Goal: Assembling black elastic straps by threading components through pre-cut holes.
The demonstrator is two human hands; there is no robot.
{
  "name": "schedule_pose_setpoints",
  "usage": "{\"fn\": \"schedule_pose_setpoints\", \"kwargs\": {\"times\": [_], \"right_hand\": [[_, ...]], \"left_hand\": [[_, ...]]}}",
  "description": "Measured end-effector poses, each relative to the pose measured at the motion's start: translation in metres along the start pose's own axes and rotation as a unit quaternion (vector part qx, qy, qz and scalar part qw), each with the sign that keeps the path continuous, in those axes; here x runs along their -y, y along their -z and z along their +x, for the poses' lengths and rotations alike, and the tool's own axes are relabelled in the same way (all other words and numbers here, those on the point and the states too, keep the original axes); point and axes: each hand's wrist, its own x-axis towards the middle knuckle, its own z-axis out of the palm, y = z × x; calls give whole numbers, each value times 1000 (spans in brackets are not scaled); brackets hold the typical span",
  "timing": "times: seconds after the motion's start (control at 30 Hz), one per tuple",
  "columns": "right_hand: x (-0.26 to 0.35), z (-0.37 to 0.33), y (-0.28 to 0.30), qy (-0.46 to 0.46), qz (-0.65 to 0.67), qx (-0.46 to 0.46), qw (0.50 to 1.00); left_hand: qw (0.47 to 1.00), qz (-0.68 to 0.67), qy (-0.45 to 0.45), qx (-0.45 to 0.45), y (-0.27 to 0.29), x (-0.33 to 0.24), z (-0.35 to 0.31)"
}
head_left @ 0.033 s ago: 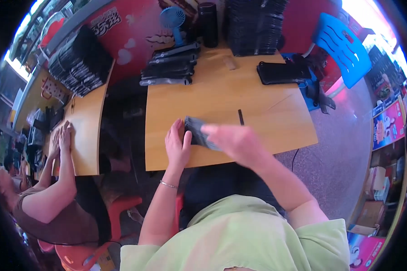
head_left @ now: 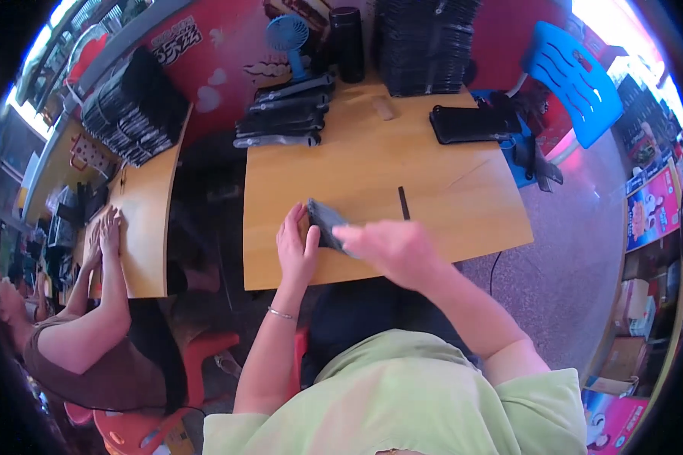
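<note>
A small dark grey, flat folded piece (head_left: pixel 326 217) lies on the wooden table in front of me, its kind not clear. Along its left edge rests my left hand (head_left: pixel 296 246), fingers stretched out and thumb apart. My right hand (head_left: pixel 393 246) is closed over the right side of the piece, covering part of it; what its fingers grip is hidden. Just beyond that hand, a thin black strip (head_left: pixel 404 203) lies on the table.
Several dark folded pieces (head_left: pixel 284 114) are piled at the back left, near a blue fan (head_left: pixel 288 34) and a black bottle (head_left: pixel 347 44). A tall dark stack (head_left: pixel 425 49) and a black pouch (head_left: pixel 470 123) stand farther right. A person (head_left: pixel 91 334) sits at the left table (head_left: pixel 146 243).
My right hand has moved slightly toward me along the grey piece. My left hand stays almost in place.
</note>
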Motion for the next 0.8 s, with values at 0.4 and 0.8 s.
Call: {"fn": "schedule_pose_setpoints", "kwargs": {"times": [0.4, 0.8], "right_hand": [[-76, -55, 75, -376, 452, -141, 796], [-284, -67, 147, -409, 304, -227, 830]], "left_hand": [[896, -389, 182, 108, -20, -93, 22], [893, -325, 160, 266, -160, -145, 162]]}}
